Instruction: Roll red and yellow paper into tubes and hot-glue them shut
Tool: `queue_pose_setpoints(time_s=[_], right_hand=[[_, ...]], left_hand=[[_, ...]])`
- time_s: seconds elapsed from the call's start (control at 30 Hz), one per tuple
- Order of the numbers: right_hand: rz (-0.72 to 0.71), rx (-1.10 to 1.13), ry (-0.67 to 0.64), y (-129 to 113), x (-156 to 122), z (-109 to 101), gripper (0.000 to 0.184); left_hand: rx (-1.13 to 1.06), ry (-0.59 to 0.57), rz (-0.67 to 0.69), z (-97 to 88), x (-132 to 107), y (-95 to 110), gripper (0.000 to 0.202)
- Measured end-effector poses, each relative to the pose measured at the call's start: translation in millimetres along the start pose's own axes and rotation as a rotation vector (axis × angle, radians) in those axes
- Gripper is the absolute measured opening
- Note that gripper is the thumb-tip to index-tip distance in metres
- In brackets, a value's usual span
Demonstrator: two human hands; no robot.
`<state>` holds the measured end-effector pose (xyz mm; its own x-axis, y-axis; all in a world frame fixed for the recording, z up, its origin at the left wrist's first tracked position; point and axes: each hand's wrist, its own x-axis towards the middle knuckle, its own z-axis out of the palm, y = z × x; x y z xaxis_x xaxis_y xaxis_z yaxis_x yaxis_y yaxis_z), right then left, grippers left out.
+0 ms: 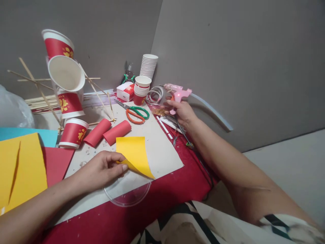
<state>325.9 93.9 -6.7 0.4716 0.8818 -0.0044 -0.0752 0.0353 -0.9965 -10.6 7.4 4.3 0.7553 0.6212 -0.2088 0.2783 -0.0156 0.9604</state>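
Observation:
Between the thumb and fingers of my left hand (105,173) is the near-left corner of a yellow sheet of paper (134,150), which curls up slightly. Under that corner lies a clear round plastic lid (129,196), overhanging the front edge of a pale board. My right hand (184,110) is wrapped around the handle of a pink hot glue gun (179,95), its nozzle pointing left and its dark cord trailing toward me. Two red paper tubes (117,132) rest just behind the yellow sheet. Scissors (135,113) with green and orange handles lie farther back.
Red and white paper cups (73,134) form a stack at left beside a frame of wooden sticks (40,89). Nested cups (142,88), a small box (125,90) and coiled cable (154,95) stand near the wall. Coloured sheets (22,166) cover the left side.

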Motion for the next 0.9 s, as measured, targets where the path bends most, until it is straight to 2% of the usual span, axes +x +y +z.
queue_pose_setpoints(time_s=[0.13, 0.27, 0.4, 0.5, 0.63, 0.77, 0.9], right_hand=[[0.006, 0.005, 0.041, 5.5, 4.4, -2.7, 0.017], [-0.028, 0.034, 0.081, -2.9, -3.0, -9.6, 0.020], [-0.116, 0.075, 0.120, -30.9, -19.6, -7.5, 0.019], [-0.197, 0.106, 0.099, -60.8, -29.9, 3.8, 0.015], [-0.285, 0.127, -0.026, -95.8, -24.3, 33.1, 0.013], [-0.300, 0.124, -0.082, -114.7, 5.9, 79.5, 0.015], [-0.189, 0.087, -0.102, -119.6, 34.8, 131.5, 0.009]], left_hand=[[-0.010, -0.010, 0.002, -1.0, 1.2, -4.7, 0.025], [-0.040, 0.005, 0.016, -0.9, 1.7, -7.0, 0.023], [-0.049, -0.005, -0.001, 0.2, 1.6, -6.6, 0.025], [-0.045, -0.015, 0.000, 0.1, 1.8, -8.6, 0.026], [-0.032, -0.025, 0.007, -1.4, 2.4, -12.4, 0.024], [-0.020, -0.056, -0.011, -2.2, 2.4, -14.6, 0.024], [-0.015, -0.049, -0.031, -1.6, 2.8, -15.3, 0.025]])
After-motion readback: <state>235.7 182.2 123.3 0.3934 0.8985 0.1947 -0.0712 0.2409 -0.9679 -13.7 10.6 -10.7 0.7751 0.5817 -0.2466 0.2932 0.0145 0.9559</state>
